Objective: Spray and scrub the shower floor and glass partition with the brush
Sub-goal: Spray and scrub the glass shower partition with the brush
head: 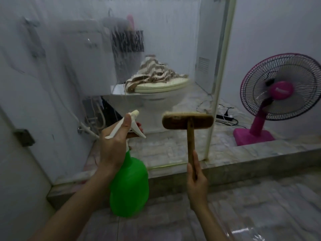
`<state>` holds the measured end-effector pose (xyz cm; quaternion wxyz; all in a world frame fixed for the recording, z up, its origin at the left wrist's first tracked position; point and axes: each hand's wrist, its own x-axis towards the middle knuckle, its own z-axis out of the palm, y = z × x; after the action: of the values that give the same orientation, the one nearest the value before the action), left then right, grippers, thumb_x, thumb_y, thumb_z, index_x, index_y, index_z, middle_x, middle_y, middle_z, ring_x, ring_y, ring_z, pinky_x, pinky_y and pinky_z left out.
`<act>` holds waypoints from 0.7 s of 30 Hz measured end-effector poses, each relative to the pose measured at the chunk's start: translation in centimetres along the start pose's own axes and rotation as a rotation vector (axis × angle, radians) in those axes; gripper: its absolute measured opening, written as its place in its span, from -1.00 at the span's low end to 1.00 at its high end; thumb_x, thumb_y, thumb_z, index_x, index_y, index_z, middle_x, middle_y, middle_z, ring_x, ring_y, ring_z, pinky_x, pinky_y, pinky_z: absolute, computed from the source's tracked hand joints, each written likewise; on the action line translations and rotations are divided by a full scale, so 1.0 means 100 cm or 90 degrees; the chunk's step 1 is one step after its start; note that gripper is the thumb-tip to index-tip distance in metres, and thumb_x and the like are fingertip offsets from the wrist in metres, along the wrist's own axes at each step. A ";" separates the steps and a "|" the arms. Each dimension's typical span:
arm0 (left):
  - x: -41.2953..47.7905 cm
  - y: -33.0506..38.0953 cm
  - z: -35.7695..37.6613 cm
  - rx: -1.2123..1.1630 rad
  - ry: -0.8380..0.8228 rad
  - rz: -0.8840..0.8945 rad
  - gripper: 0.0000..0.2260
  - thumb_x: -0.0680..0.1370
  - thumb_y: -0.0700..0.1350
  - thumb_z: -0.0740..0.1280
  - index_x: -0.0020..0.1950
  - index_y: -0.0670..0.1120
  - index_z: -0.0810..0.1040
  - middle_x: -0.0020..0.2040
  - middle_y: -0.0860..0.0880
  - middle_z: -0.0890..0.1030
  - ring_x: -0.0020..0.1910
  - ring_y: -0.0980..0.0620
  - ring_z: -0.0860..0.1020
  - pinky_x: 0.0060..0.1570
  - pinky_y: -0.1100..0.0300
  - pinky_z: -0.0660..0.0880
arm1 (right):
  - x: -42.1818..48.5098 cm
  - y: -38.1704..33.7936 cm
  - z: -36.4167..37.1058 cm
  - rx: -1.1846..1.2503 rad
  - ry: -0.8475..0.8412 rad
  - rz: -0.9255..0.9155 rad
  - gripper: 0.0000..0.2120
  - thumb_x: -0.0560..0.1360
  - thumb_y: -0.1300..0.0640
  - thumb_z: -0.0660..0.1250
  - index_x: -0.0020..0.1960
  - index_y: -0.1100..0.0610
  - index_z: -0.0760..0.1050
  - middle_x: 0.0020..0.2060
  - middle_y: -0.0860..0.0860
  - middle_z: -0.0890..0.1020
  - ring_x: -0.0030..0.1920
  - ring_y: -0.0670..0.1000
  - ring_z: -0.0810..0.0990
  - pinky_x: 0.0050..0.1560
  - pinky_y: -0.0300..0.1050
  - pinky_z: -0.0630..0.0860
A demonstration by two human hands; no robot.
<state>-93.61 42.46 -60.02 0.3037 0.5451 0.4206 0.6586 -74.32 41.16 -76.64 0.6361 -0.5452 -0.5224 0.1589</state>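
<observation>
The brush [187,120] is held upright in front of the glass partition [69,66], its wooden head level near the partition's lower right corner and its bristles facing the glass. Whether the bristles touch the glass cannot be determined. The right hand [197,180] grips the lower end of the brush handle, fingers wrapped round it.

The left hand [112,146] grips the neck of the green spray bottle [129,186], with the white nozzle pointing at the glass. The bottle hangs just left of the brush.

The glass is streaked and cloudy. It stands on a raised stone step [225,173] above the wet tiled floor [243,214].

Behind the glass:
- a toilet [156,100] with a striped towel [156,72] on its closed lid.

Right of the partition frame [220,84]:
- a pink fan [281,87] on the raised level;
- a power strip [224,117] near its base.
</observation>
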 end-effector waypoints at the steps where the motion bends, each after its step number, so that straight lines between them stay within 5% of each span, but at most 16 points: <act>1: -0.007 -0.005 0.000 -0.001 0.006 -0.003 -0.62 0.54 0.12 0.24 0.04 -0.13 0.70 -0.25 0.07 0.73 -0.19 0.15 0.70 -0.08 0.21 0.65 | -0.011 -0.002 -0.004 -0.012 0.001 0.034 -0.53 0.57 -0.01 0.16 0.37 -0.44 0.20 0.22 -0.30 0.54 -0.43 -0.05 0.41 -0.40 -0.19 0.44; 3: -0.018 -0.014 -0.002 -0.008 0.001 0.005 -0.68 0.59 0.09 0.22 0.03 -0.02 0.73 -0.23 0.14 0.73 -0.16 0.19 0.68 -0.04 0.15 0.64 | 0.006 -0.018 -0.007 0.025 -0.002 0.028 -0.54 0.60 0.04 0.16 0.39 -0.38 0.22 -0.13 -0.36 0.62 -0.44 -0.05 0.37 -0.46 -0.19 0.38; 5: -0.024 -0.021 0.000 0.007 -0.008 0.011 -0.65 0.67 -0.05 0.17 0.12 -0.20 0.69 -0.23 0.32 0.69 -0.11 0.33 0.65 -0.04 0.34 0.57 | 0.048 -0.039 -0.010 0.050 0.012 -0.032 -0.54 0.63 0.09 0.15 0.45 -0.28 0.22 -0.35 -0.15 0.52 -0.48 -0.02 0.32 -0.52 -0.16 0.33; 10: -0.033 -0.034 0.006 0.012 0.001 -0.019 -0.75 0.70 -0.16 0.15 0.19 -0.15 0.62 -0.24 0.35 0.68 -0.13 0.38 0.64 -0.08 0.40 0.56 | 0.052 -0.024 -0.012 0.047 0.016 -0.051 -0.53 0.63 0.10 0.15 0.48 -0.22 0.20 -0.08 -0.01 0.60 -0.49 0.06 0.36 -0.48 -0.21 0.25; 11: -0.034 -0.035 0.008 0.016 0.003 -0.010 -0.75 0.70 -0.17 0.15 0.14 -0.16 0.63 -0.26 0.36 0.67 -0.13 0.40 0.63 -0.09 0.45 0.52 | 0.028 -0.004 -0.012 0.051 -0.002 -0.025 -0.52 0.62 0.13 0.16 0.47 -0.23 0.22 0.03 -0.06 0.64 -0.36 0.12 0.53 -0.42 -0.23 0.24; 12: -0.035 -0.038 0.009 0.015 0.007 -0.008 -0.74 0.70 -0.16 0.16 0.10 -0.16 0.64 -0.27 0.35 0.67 -0.14 0.40 0.63 -0.09 0.46 0.50 | 0.004 0.014 -0.013 0.047 -0.025 0.007 -0.51 0.61 0.13 0.18 0.44 -0.28 0.22 0.19 -0.23 0.58 -0.06 0.08 0.63 0.02 0.03 0.19; 13: -0.036 -0.041 0.010 0.009 0.007 -0.010 -0.73 0.69 -0.13 0.17 0.05 -0.14 0.66 -0.26 0.33 0.68 -0.12 0.36 0.64 -0.06 0.44 0.51 | -0.018 0.024 -0.015 0.037 -0.048 0.031 -0.50 0.60 0.11 0.18 0.42 -0.34 0.22 0.28 -0.35 0.47 0.21 -0.03 0.55 0.16 -0.24 0.54; 14: -0.036 -0.045 0.011 0.009 0.007 -0.012 -0.70 0.69 -0.08 0.18 -0.01 -0.13 0.68 -0.23 0.30 0.70 -0.10 0.31 0.66 -0.03 0.40 0.52 | -0.032 0.027 -0.017 0.026 -0.060 0.045 -0.49 0.60 0.10 0.19 0.40 -0.37 0.21 0.28 -0.41 0.43 0.29 -0.08 0.49 0.24 -0.13 0.51; 16: -0.039 -0.051 0.011 0.017 0.004 -0.008 -0.64 0.66 0.00 0.19 -0.05 -0.16 0.70 -0.18 0.31 0.70 -0.07 0.26 0.67 0.02 0.34 0.53 | -0.022 0.014 -0.016 0.011 -0.063 0.045 -0.49 0.61 0.12 0.20 0.41 -0.36 0.22 0.08 -0.35 0.60 -0.07 0.00 0.65 -0.09 -0.03 0.62; 18: -0.041 -0.054 0.012 0.024 0.001 -0.010 -0.68 0.66 -0.01 0.18 0.00 -0.12 0.69 -0.17 0.37 0.68 -0.04 0.32 0.65 0.04 0.38 0.51 | 0.013 -0.005 -0.014 0.034 -0.044 0.006 -0.51 0.62 0.12 0.18 0.42 -0.33 0.22 -0.28 -0.21 0.62 -0.49 0.02 0.37 -0.49 -0.12 0.38; 21: -0.042 -0.058 0.010 0.025 -0.008 -0.025 -0.64 0.69 -0.07 0.18 -0.15 0.10 0.72 -0.12 0.28 0.72 0.03 0.28 0.65 0.12 0.34 0.50 | 0.047 -0.019 -0.009 0.031 -0.005 -0.034 -0.54 0.63 0.13 0.15 0.47 -0.21 0.20 -0.43 -0.23 0.51 -0.50 0.02 0.22 -0.51 -0.20 0.28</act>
<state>-92.01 41.78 -66.97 0.3083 0.5468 0.4421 0.6408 -72.33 43.64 -72.61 0.6513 -0.5147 -0.5351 0.1566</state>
